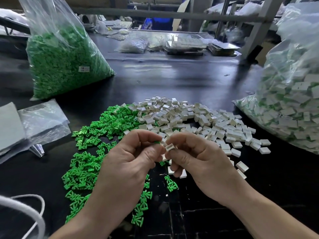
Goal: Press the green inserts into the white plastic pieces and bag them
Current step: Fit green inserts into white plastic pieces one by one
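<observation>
You are working between the bag of finished pieces (pixel 293 109) at three o'clock, the white pile (pixel 189 118) at twelve and the green pile (pixel 96 135) at nine. If the parts are meeting crookedly, the insert is likely jamming or springing off into those piles, and the spare whites curled under your right fingers may be slipping loose. Your left hand (pixel 131 163) is pinching the green insert (pixel 157 142) and your right hand (pixel 198 163) is pinching the white piece (pixel 170 147), fingertips nearly touching.
</observation>
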### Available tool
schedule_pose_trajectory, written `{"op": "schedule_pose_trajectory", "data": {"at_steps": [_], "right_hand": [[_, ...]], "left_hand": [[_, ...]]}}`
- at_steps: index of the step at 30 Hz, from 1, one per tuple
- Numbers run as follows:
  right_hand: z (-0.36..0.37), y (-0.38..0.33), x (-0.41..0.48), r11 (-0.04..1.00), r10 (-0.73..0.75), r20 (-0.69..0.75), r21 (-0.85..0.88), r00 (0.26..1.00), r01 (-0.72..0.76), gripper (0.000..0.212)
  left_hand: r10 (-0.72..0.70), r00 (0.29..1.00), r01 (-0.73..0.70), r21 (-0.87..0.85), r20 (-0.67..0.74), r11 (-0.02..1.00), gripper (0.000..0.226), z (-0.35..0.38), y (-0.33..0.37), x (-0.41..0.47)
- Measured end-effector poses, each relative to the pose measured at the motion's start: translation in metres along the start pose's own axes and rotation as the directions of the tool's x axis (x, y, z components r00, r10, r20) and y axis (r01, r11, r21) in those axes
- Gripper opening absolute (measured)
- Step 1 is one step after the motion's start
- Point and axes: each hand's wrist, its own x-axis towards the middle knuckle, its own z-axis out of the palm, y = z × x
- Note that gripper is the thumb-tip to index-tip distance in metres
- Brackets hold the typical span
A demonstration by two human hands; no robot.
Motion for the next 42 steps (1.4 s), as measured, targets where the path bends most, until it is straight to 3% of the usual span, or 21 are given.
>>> {"op": "schedule_pose_trajectory", "data": {"at_steps": [10, 16, 20, 24, 29, 33, 39, 42], "right_hand": [[-0.002, -0.008, 0.001, 0.971, 0.075, 0.091, 0.22, 0.993, -0.094, 0.014], [-0.001, -0.015, -0.001, 0.958, 0.143, 0.083, 0.239, 0.986, -0.159, 0.013], [0.0, -0.014, -0.001, 0.969, 0.182, 0.13, 0.142, 0.975, -0.2, 0.017], [0.002, -0.016, -0.002, 0.953, 0.188, 0.182, 0.203, 0.965, -0.224, 0.026], [0.0, -0.021, -0.001, 0.9, 0.231, 0.279, 0.304, 0.932, -0.314, 0.054], [0.002, -0.025, -0.005, 0.877, 0.277, 0.276, 0.318, 0.92, -0.36, 0.059], [0.008, -0.026, -0.005, 0.877, 0.306, 0.277, 0.29, 0.911, -0.383, 0.029], [0.01, -0.025, -0.006, 0.889, 0.309, 0.271, 0.258, 0.912, -0.378, 0.032]], "left_hand": [[-0.014, 1.0, 0.014, -0.004, -0.005, 1.0, 0.016, 0.002, 0.002, -0.002], [0.057, 0.998, -0.06, 0.105, 0.031, 0.993, 0.012, 0.0, 0.0, -0.004], [0.061, 0.996, -0.072, 0.172, 0.068, 0.982, 0.012, -0.003, -0.002, -0.003], [-0.147, 0.975, 0.173, -0.156, 0.167, 0.973, 0.02, -0.008, -0.002, 0.0], [-0.228, 0.892, 0.405, -0.465, 0.39, 0.788, 0.026, -0.001, -0.001, -0.001], [-0.267, 0.849, 0.505, -0.55, 0.456, 0.665, 0.022, 0.0, 0.001, -0.003], [-0.33, 0.839, 0.536, -0.551, 0.433, 0.64, 0.014, -0.002, 0.0, -0.003], [-0.35, 0.837, 0.541, -0.542, 0.421, 0.643, 0.017, -0.001, 0.0, -0.003]]}}
